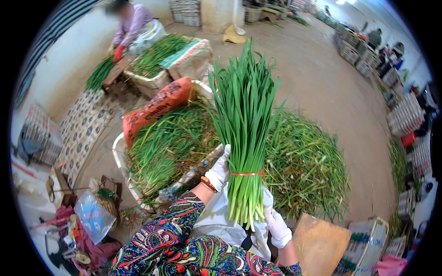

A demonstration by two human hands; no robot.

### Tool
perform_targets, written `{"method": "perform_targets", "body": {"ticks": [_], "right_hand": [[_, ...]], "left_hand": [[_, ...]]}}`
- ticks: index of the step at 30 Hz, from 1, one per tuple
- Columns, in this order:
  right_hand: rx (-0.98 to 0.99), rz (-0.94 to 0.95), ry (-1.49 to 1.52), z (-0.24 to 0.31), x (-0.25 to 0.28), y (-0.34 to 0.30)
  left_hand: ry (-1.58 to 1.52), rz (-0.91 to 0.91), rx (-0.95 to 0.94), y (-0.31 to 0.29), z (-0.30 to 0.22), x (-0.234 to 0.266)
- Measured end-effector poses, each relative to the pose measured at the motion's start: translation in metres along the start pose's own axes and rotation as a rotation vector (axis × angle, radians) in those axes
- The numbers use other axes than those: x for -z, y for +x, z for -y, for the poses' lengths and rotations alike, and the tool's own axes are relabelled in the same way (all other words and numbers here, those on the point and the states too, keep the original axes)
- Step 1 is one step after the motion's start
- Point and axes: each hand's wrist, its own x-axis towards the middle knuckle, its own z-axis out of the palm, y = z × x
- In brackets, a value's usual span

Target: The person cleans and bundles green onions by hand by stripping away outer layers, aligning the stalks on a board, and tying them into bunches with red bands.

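Note:
An upright bundle of garlic chives point(246, 124), green leaves fanning out at the top and pale stem ends at the bottom, stands in front of me. A red-orange band point(243, 174) is wrapped round its lower part. My left hand point(218, 170), in a white glove, is closed on the bundle's left side at band height; most of its fingers are hidden behind the stems. My right hand point(277, 227), also white-gloved, is low on the right, its fingertips pressed together at the edge of the pale stem ends. White cloth point(214, 230) covers my lap beneath the bundle.
A white tub point(120, 154) of loose chives with an orange sack point(156, 108) is at left. A heap of loose greens point(306, 170) lies at right, beside a wooden board point(317, 246). A co-worker point(133, 27) handles greens at upper left. Stacked crates point(405, 112) line the right.

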Motion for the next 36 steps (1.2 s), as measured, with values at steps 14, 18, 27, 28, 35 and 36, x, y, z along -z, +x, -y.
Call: {"method": "perform_targets", "body": {"ticks": [14,18,27,28,35,36], "right_hand": [[0.312,0.407,0.139,0.103,-0.052,0.085],[0.204,0.285,0.099,0.133,-0.089,0.079],[0.3,0.446,-0.084,0.169,-0.168,0.043],[0.355,0.499,-0.146,0.171,-0.175,0.05],[0.44,0.718,-0.297,0.2,-0.253,0.057],[0.43,0.725,-0.302,0.203,-0.265,0.051]], "left_hand": [[-0.08,-0.157,-0.103,-0.071,-0.05,0.009],[-0.056,-0.104,-0.229,-0.083,-0.061,-0.017],[-0.065,0.109,-0.602,-0.171,-0.148,0.013],[-0.024,0.106,-0.682,-0.175,-0.154,0.016],[-0.308,0.022,-0.819,-0.223,-0.185,0.057],[-0.391,0.04,-0.844,-0.233,-0.191,0.062]]}}
